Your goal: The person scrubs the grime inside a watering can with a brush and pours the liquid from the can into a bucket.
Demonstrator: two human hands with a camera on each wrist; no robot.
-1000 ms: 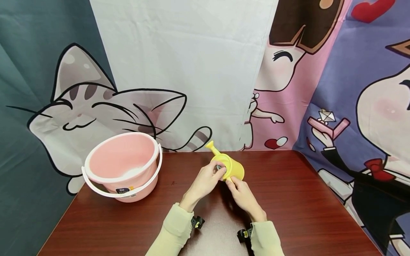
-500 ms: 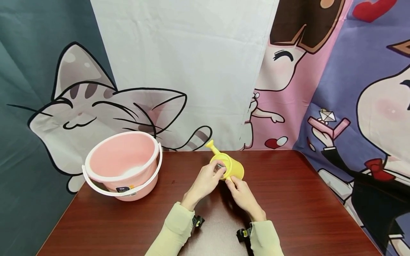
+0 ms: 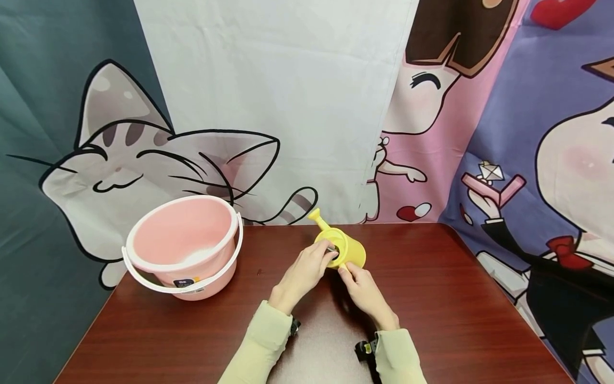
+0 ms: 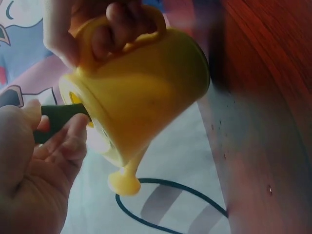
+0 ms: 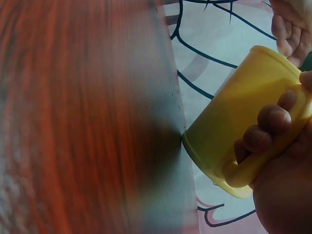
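two grips i have: left hand [image 3: 298, 273] pinching green piece [image 4: 61, 113] at mouth of watering can [image 3: 355, 250], right hand [image 3: 365, 292] holding its handle [image 5: 242, 174] over the table [image 3: 446, 304]; this passing-through step, i judge, next needs steady aim.

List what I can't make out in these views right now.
- Left wrist: far end of the dark green piece, hidden inside the yellow watering can.
- Head: the can's inside, partly covered by the left hand, the rest too dark.
- Right wrist: most of the left hand, cut off by the frame's edge.
- Head: print on the label of the pink bucket, too small.
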